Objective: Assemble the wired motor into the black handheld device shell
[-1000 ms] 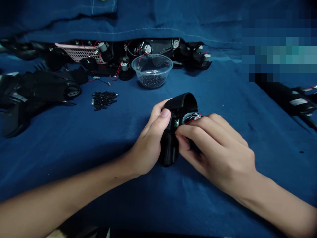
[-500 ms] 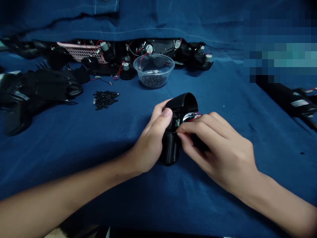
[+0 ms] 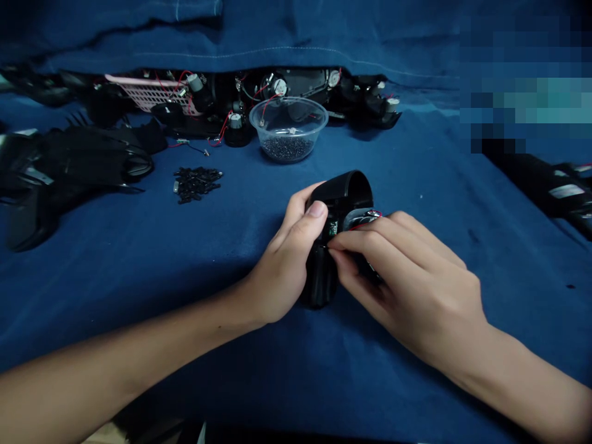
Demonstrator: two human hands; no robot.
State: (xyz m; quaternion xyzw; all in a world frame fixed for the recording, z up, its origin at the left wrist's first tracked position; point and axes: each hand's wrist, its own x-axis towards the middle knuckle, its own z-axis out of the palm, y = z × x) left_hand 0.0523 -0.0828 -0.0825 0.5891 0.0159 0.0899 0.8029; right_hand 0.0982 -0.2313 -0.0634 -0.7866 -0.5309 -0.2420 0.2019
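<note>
My left hand [image 3: 296, 246] is closed around a black plastic housing [image 3: 345, 188], thumb on the near side of its rim. The housing has a rounded open hollow at the top and a ribbed handle-like part [image 3: 319, 280] below. A small green circuit board [image 3: 333, 229] shows inside it. Beside the board is a shiny round part [image 3: 358, 217] with red wire [image 3: 377, 213] on it, partly covered by my right hand [image 3: 411, 271]. The right thumb and forefinger are pinched together at the housing just below the board; what is between the fingertips is hidden.
A clear plastic bowl [image 3: 289, 126] of tiny dark pieces stands behind the hands. Left of it lie a pile of small black parts [image 3: 198, 184] and black housings [image 3: 83, 160]. Motors with red wires [image 3: 235, 120] and a pink basket [image 3: 139, 92] line the back. Another black assembly [image 3: 531, 172] lies right.
The shiny round part and its red wire have tilted slightly outward from the housing. Both hands keep nearly the same hold; the right hand has shifted a little.
</note>
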